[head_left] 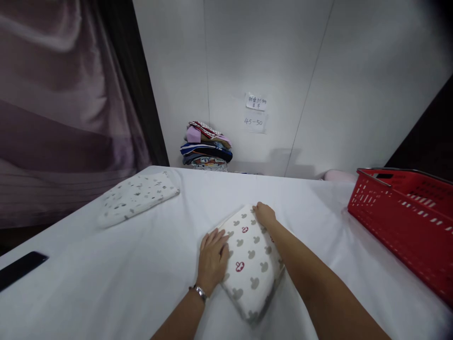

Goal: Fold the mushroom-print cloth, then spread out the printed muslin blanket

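Well to the left of the mushroom-print cloth (249, 259), past the left edge of the tabletop (148, 269), hangs a mauve curtain (63, 118). On that side too, a black slab (21, 269) lies near the edge, and a folded speckled cloth (141, 193) sits farther off than the mushroom-print cloth, toward the far left corner. Beyond the far edge, a bit left of the mushroom-print cloth, I see a pile of folded clothes (207, 148).

The person's left hand (214, 257), a bracelet (200, 291) at its wrist, rests on the mushroom-print cloth's left edge, fingers spread, gripping nothing. The cloth lies on the tabletop between both hands, folded thick, off-white with grey mushrooms and a few red ones, one corner pointing at the person. The right hand (264, 215) bends its fingers at the far corner; whether they pinch the fabric I can't tell.

Right of the mushroom-print cloth, a lightly creased white stretch runs to a red basket (396, 226). A wider stretch spreads leftward to the speckled cloth.
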The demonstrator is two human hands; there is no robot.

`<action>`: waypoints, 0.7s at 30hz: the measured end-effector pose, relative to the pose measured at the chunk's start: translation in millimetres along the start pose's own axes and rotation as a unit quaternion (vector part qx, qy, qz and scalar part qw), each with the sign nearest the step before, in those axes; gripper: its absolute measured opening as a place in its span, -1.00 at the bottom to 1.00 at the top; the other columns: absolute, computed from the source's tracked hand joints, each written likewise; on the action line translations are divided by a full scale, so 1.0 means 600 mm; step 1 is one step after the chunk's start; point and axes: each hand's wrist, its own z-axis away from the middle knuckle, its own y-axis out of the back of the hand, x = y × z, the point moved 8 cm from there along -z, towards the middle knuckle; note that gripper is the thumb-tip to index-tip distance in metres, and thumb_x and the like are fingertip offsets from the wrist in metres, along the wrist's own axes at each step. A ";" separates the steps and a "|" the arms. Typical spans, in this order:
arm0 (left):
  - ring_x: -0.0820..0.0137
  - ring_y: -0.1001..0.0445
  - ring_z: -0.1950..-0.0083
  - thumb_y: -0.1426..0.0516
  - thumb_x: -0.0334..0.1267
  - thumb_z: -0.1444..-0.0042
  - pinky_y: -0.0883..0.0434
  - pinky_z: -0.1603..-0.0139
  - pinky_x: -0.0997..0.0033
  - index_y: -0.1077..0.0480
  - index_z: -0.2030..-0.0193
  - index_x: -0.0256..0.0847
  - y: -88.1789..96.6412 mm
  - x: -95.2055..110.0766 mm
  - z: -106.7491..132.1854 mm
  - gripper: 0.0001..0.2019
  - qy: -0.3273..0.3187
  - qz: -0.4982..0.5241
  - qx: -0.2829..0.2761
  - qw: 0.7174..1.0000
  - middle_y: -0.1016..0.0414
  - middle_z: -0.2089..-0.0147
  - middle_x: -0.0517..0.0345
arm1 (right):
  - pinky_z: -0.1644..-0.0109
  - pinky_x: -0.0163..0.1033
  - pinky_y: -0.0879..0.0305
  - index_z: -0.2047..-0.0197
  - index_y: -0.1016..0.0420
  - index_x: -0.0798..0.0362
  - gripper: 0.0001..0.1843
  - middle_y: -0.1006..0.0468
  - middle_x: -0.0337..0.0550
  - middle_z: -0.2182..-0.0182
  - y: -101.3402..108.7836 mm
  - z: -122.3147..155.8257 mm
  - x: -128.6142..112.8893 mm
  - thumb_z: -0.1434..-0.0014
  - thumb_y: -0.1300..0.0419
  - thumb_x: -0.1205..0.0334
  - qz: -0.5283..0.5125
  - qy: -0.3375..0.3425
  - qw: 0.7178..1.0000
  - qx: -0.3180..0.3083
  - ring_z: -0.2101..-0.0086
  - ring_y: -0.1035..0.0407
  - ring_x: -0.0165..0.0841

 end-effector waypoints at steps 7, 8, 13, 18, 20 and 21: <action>0.25 -0.21 -0.23 0.03 -0.29 -0.16 -0.05 -0.27 -0.02 -0.42 0.02 -0.04 0.000 0.000 0.001 -0.69 0.002 0.007 0.002 1.000 -0.39 -0.12 0.17 | 0.25 -0.32 -0.13 0.23 -0.46 0.03 -0.63 -0.53 -0.08 0.20 0.007 -0.002 -0.021 -0.23 0.05 -0.01 -0.039 0.043 0.998 -0.014 0.21 -0.37 -0.31; 0.25 -0.21 -0.23 0.03 -0.30 -0.16 -0.05 -0.27 -0.03 -0.42 0.01 -0.03 0.001 0.000 0.002 -0.69 0.002 0.007 0.004 1.000 -0.39 -0.12 0.17 | 0.25 -0.33 -0.12 0.23 -0.46 0.03 -0.64 -0.52 -0.10 0.19 0.007 -0.004 -0.025 -0.22 0.03 -0.02 -0.048 0.047 0.998 -0.014 0.21 -0.37 -0.32; 0.24 -0.21 -0.23 0.02 -0.31 -0.15 -0.02 -0.28 -0.06 -0.41 0.01 -0.02 0.003 0.002 0.003 -0.68 0.002 0.001 0.005 1.000 -0.40 -0.11 0.17 | 0.29 -0.34 -0.11 0.27 -0.44 0.03 -0.73 -0.52 -0.15 0.28 -0.002 -0.018 -0.030 -0.19 -0.03 0.04 -0.080 0.028 0.996 -0.004 0.29 -0.36 -0.35; 0.24 -0.20 -0.23 0.04 -0.29 -0.17 0.03 -0.28 -0.08 -0.39 -0.02 -0.02 -0.001 0.001 0.005 -0.68 0.017 -0.003 -0.017 1.000 -0.38 -0.13 0.18 | 0.29 -0.31 -0.11 0.31 -0.40 0.06 -0.73 -0.50 -0.08 0.31 -0.013 -0.027 -0.021 -0.22 0.02 0.09 -0.099 -0.012 0.995 0.019 0.30 -0.34 -0.32; 0.24 -0.20 -0.23 0.05 -0.28 -0.17 0.03 -0.28 -0.08 -0.39 -0.02 -0.03 -0.002 0.002 0.006 -0.67 0.019 0.002 -0.020 1.000 -0.38 -0.13 0.17 | 0.30 -0.31 -0.11 0.33 -0.40 0.07 -0.74 -0.50 -0.10 0.34 -0.016 -0.029 -0.019 -0.20 0.00 0.09 -0.114 -0.013 0.993 0.013 0.33 -0.33 -0.34; 0.24 -0.20 -0.23 0.05 -0.28 -0.17 0.03 -0.28 -0.08 -0.39 -0.02 -0.03 -0.002 0.002 0.006 -0.67 0.019 0.004 -0.021 1.000 -0.38 -0.13 0.17 | 0.31 -0.32 -0.12 0.35 -0.40 0.07 -0.75 -0.50 -0.12 0.37 -0.017 -0.030 -0.019 -0.19 -0.02 0.10 -0.124 -0.010 0.992 0.006 0.34 -0.33 -0.35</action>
